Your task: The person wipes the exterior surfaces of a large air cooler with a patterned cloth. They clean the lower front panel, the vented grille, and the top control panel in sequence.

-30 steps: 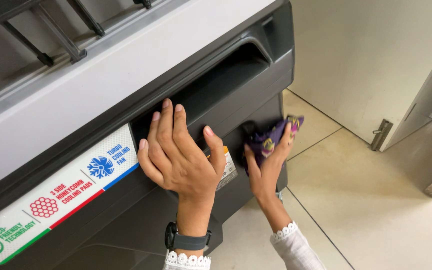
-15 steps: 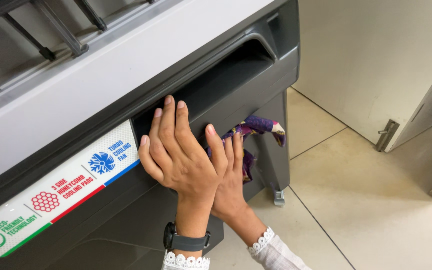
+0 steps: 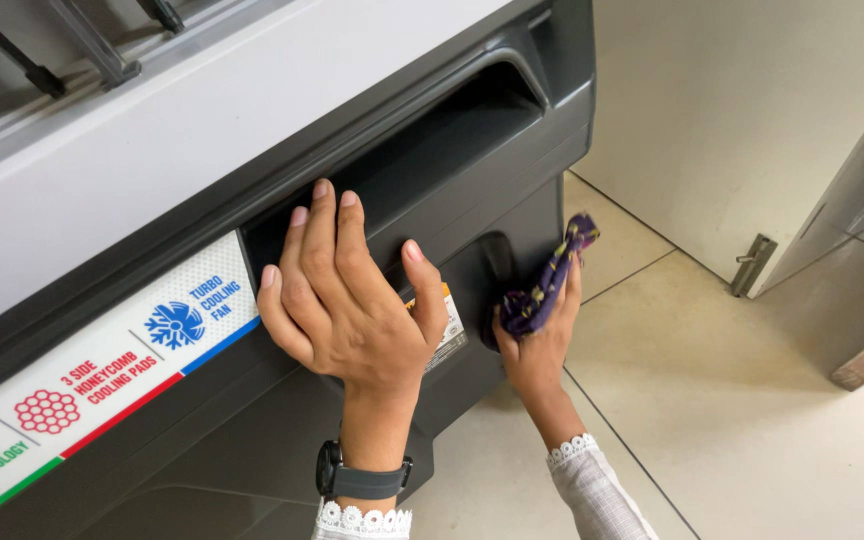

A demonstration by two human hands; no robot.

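A large air cooler (image 3: 202, 150) with a white top and dark grey body fills the left of the view. My left hand (image 3: 352, 300) lies flat against its dark side panel, fingers spread, just below a long recessed slot (image 3: 432, 150). A black watch sits on that wrist. My right hand (image 3: 537, 335) presses a purple patterned cloth (image 3: 544, 285) against the lower corner of the cooler's side, near a round recess. The cloth's upper end sticks out past my fingers.
A small sticker (image 3: 449, 330) shows between my hands, and a striped label band (image 3: 102, 370) runs along the cooler's side. Beige floor tiles (image 3: 752, 400) stretch to the right. A wall (image 3: 732, 100) and a door edge with a metal latch (image 3: 752, 265) stand at the right.
My right hand with the cloth has moved from behind my left hand out to the right and down, onto the cooler's lower corner. My left hand stays flat on the panel.
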